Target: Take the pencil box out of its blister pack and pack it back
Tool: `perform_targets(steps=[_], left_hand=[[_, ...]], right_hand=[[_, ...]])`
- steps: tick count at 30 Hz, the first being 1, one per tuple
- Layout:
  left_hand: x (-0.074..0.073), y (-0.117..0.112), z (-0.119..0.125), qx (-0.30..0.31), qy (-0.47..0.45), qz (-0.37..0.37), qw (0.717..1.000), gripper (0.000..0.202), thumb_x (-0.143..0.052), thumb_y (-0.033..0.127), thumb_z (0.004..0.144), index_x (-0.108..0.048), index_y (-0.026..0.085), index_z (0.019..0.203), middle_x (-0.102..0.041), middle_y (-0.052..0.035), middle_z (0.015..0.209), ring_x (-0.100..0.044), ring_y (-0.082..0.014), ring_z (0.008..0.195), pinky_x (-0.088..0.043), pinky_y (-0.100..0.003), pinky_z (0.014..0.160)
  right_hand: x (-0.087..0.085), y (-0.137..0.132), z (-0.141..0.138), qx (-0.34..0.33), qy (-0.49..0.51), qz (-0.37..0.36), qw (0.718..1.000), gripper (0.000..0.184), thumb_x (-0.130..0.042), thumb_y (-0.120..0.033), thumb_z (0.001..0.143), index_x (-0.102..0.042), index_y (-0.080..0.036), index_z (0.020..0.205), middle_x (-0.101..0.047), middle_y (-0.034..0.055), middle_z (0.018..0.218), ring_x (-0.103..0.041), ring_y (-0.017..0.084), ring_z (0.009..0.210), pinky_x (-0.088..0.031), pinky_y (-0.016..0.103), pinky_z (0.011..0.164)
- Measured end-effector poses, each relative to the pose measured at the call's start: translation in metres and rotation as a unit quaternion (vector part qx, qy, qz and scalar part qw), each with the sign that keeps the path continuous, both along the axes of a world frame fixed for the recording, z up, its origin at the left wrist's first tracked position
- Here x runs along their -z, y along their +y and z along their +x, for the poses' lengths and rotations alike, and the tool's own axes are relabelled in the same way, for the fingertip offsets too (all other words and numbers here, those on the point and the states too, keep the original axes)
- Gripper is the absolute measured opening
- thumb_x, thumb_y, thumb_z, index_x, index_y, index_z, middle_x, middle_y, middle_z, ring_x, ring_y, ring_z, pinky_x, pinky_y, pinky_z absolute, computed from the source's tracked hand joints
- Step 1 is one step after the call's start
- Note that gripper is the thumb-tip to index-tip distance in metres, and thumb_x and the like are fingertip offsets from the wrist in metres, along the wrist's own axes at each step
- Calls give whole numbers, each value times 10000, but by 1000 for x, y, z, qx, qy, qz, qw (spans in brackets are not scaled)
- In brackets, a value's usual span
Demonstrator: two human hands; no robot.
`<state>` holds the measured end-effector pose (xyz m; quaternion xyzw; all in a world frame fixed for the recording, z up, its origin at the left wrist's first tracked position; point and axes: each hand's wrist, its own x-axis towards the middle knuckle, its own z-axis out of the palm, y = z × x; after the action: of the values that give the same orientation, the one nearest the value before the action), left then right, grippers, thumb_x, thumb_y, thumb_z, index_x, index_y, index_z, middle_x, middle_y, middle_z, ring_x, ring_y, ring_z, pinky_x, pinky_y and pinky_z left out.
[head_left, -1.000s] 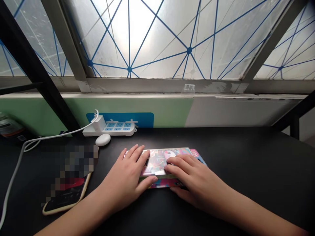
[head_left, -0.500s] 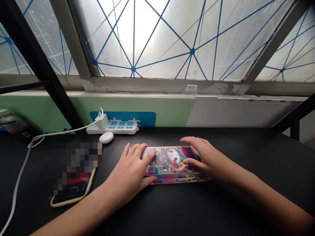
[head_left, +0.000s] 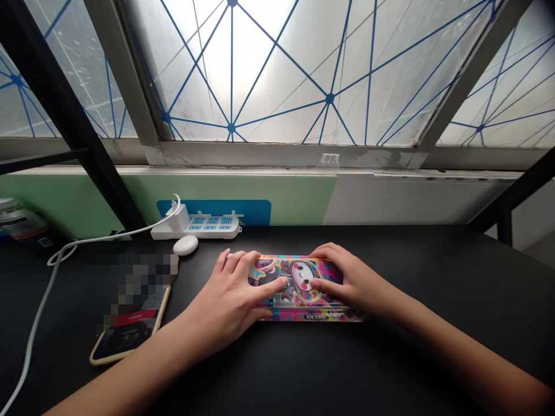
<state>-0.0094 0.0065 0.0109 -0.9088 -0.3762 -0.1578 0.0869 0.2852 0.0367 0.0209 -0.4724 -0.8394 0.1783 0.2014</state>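
A colourful pencil box (head_left: 299, 277) with a cartoon face on its lid lies flat on the black desk (head_left: 433, 300), straight in front of me. My left hand (head_left: 234, 294) rests on its left end, fingers spread over the lid and thumb along the front edge. My right hand (head_left: 347, 280) covers the right end, fingers stretched across the lid towards the cartoon face. Both hands press on the box from above.
A phone (head_left: 130, 329) lies at the left on the desk. Behind it are a white oval earbud case (head_left: 185, 245), a white power strip (head_left: 197, 225) with a charger and a white cable (head_left: 39, 300). A jar (head_left: 17, 222) stands at the far left. A window sill runs behind.
My right hand slid from the box's right end back over the lid. The box now lies squarer to me. My left hand stayed on the left end.
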Motion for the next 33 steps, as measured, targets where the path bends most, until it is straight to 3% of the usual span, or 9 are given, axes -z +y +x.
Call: perform_targets(steps=[6,11,15,21,33], left_hand=[[4,1,-3,5,3,-75,997,513,-604,370,941,-469,482,1422,-441,-114,1400,-458,-365,1229,-356,-655,1014],[5,-1,-3,-2,-2,-81,997,522,-590,428,944,-445,452,1445,-432,-117,1450,-438,-365,1295,-314,-679,1049],[4,-1,0,-10,-18,-64,998,451,-558,480,955,-531,371,1392,-492,-140,1379,-473,-350,1246,-370,-622,1020],[3,-5,5,9,-31,-13,999,492,-638,498,907,-543,371,1374,-479,-140,1349,-456,-351,1232,-376,-585,1001],[-2,-6,4,13,-42,68,997,683,-737,426,846,-465,244,1445,-495,-164,1363,-458,-360,1248,-314,-594,1075]], right_hand=[[8,7,-1,-4,7,-52,999,425,-619,-603,863,-643,-218,1041,-627,82,1095,-599,260,1016,-485,380,900],[9,8,-1,0,13,-62,998,432,-636,-600,850,-648,-212,1041,-620,82,1098,-594,259,1019,-477,385,910],[8,7,-1,17,29,-79,996,427,-665,-600,824,-652,-220,1018,-630,68,1082,-606,257,1001,-486,377,888],[1,3,-2,72,57,-78,993,422,-694,-613,787,-620,-225,933,-638,39,993,-624,241,907,-500,358,792],[-12,-2,10,-24,53,13,998,337,-644,-491,888,-581,-272,1137,-551,65,1167,-578,256,1085,-501,419,960]])
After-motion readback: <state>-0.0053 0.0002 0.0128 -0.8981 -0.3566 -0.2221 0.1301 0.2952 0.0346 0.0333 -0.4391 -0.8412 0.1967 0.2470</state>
